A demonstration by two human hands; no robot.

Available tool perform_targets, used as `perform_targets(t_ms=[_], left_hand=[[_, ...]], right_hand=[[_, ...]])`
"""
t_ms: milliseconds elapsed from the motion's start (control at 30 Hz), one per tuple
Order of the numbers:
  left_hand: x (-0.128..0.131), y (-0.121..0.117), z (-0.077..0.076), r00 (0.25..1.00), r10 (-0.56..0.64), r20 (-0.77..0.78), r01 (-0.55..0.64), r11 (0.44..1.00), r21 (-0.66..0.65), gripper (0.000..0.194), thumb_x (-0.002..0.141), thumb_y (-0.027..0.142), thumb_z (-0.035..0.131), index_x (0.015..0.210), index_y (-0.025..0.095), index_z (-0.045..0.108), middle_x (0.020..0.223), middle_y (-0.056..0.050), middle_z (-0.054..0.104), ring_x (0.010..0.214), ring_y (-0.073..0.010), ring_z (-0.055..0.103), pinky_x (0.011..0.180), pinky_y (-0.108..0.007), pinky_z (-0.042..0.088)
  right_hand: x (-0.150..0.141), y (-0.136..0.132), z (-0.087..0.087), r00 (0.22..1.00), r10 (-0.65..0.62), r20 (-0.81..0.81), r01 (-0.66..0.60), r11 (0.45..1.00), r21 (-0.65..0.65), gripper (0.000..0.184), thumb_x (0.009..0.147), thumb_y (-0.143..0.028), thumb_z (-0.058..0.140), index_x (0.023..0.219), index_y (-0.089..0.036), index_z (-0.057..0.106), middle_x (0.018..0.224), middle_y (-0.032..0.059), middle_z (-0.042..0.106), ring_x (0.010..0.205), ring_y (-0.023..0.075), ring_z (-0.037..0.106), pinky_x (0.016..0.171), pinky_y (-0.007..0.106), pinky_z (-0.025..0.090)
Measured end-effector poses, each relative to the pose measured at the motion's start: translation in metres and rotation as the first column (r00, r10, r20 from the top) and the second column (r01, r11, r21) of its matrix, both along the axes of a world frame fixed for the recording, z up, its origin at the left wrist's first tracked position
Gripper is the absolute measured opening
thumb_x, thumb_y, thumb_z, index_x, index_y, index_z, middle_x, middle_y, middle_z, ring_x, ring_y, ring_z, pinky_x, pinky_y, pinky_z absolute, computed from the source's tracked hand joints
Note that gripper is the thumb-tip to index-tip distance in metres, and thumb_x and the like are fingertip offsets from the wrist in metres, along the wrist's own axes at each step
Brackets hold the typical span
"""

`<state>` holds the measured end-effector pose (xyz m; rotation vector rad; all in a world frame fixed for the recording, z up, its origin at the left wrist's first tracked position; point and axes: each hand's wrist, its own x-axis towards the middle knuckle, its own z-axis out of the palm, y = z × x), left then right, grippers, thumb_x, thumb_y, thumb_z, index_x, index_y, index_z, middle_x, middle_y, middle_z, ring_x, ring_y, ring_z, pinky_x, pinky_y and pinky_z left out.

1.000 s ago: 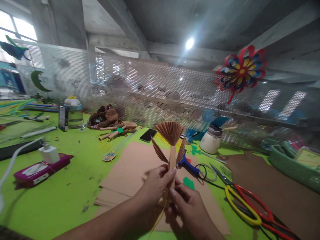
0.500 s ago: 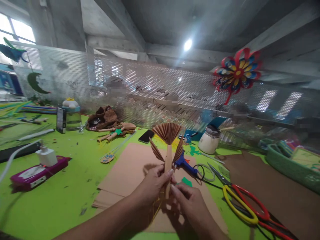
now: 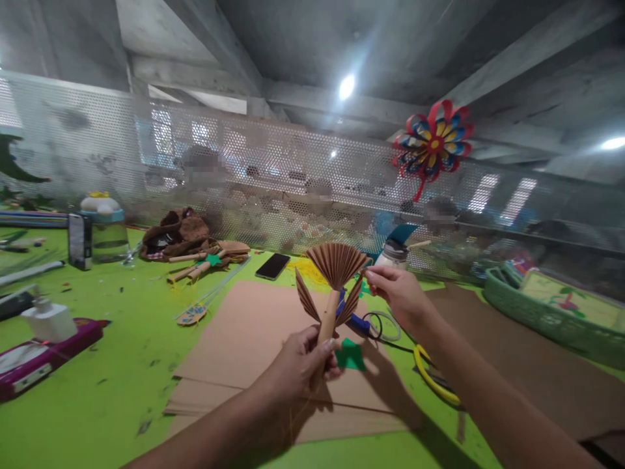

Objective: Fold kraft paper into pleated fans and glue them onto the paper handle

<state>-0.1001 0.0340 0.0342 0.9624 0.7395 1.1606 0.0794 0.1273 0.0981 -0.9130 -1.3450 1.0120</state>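
Observation:
A brown paper tube stands slightly tilted in my left hand, whose fingers are wrapped round its lower part. From its top spreads a pleated paper fan. Two narrow pleated paper leaves flank the tube, a left leaf and a right leaf. My right hand is closed in a pinch at the upper tip of the right leaf, close to the fan's edge. Below lie stacked brown paper sheets and a green paper piece. A blue glue gun lies behind the tube.
A phone lies beyond the sheets. Yellow-handled scissors are partly hidden under my right forearm. At right are dark brown paper and a green basket. A purple power strip with a white charger sits left.
My right hand has moved from the tube's lower end up and right to the right leaf's tip. The tube now leans slightly right in my left hand. The view has turned right.

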Motion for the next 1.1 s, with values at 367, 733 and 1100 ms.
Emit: perform_targets(t_ms=[367,733,1100], left_hand=[[-0.001,0.003,-0.006,0.997,-0.046,-0.060,0.049,0.998,0.050,0.019,0.076,0.028,0.069,0.079,0.012,0.058,0.064,-0.003,0.054,0.056,-0.0100,0.048,0.053,-0.022,0.037],[-0.001,0.001,0.002,0.991,0.028,-0.127,-0.019,0.997,0.074,0.014,0.079,0.025,0.064,0.077,0.012,0.060,0.063,-0.003,0.056,0.055,-0.0106,0.050,0.053,-0.023,0.037],[-0.002,-0.005,0.006,0.994,0.054,-0.091,-0.052,0.998,0.027,0.015,0.077,0.026,0.068,0.073,0.014,0.059,0.063,-0.003,0.058,0.054,-0.0099,0.049,0.048,-0.020,0.036]], right_hand=[[0.005,0.007,0.018,0.998,-0.003,0.064,0.000,0.999,0.047,0.025,0.052,-0.033,0.080,0.062,-0.013,0.070,0.049,-0.0028,0.055,0.048,0.0082,0.042,0.049,0.024,0.031],[0.018,-0.006,0.018,1.000,0.002,0.028,-0.004,0.998,0.061,0.020,0.057,-0.029,0.082,0.066,-0.014,0.072,0.056,-0.0009,0.056,0.053,0.0097,0.044,0.052,0.025,0.035],[0.012,-0.032,-0.008,0.969,0.025,-0.246,-0.048,0.995,-0.086,0.024,0.058,-0.033,0.081,0.066,-0.015,0.067,0.069,0.0016,0.059,0.062,0.0115,0.050,0.055,0.024,0.043]])
